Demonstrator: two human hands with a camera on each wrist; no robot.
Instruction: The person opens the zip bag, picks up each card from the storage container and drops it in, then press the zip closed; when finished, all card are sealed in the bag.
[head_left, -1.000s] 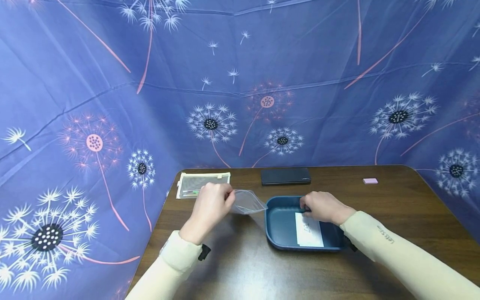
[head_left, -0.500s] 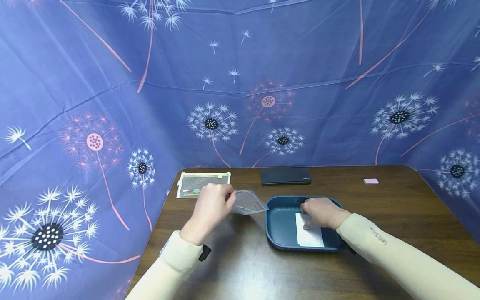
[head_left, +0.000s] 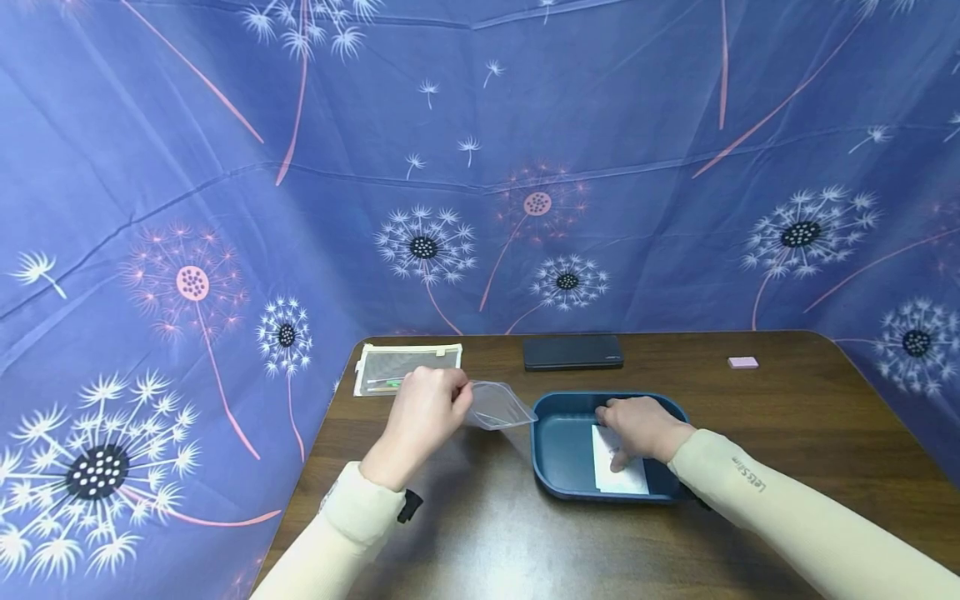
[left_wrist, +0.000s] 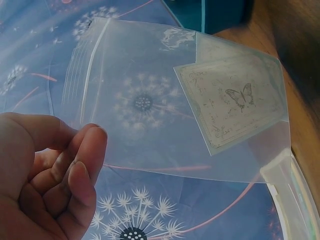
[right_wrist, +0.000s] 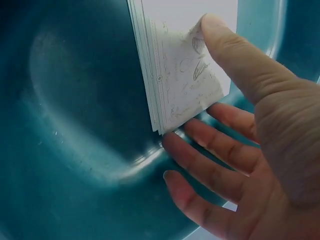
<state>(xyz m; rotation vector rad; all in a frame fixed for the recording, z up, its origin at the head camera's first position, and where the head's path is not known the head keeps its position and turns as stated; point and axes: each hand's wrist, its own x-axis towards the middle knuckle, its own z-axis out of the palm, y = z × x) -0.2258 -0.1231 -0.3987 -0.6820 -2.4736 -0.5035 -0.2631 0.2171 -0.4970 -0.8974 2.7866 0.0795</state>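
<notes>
Head view first: we see our left hand [head_left: 423,412] over the dark brown wooden bench [head_left: 750,417], fingers curled and pinching one edge of a clear zip-top plastic bag [head_left: 498,406], which hangs in the air just left of the dark teal plastic tray [head_left: 558,450]. Our right hand [head_left: 639,425] is down inside that tray, resting on a stack of white printed cards [head_left: 626,479] lying on the tray floor toward its right side. Farther back on the bench sit a mesh zip pouch with a cream border [head_left: 397,365] at the left, a flat black rectangular case [head_left: 572,352] in the middle, and a small pink eraser-like block [head_left: 742,362] off to the right. A blue cloth printed with dandelions [head_left: 480,167] closes in the scene behind.

Left wrist view now: the bag [left_wrist: 170,115] fills the frame, our fingers [left_wrist: 82,155] curled round its near edge, and inside it we make out one pale card with a butterfly drawing [left_wrist: 235,102], sitting toward the bag's bottom corner.

Right wrist view: thumb on top of the card stack [right_wrist: 185,65], the other fingers [right_wrist: 215,145] loosely spread along its lower edge, touching the cards where they meet the teal tray [right_wrist: 75,125]. We cannot tell whether the cards are lifted off the tray floor.
</notes>
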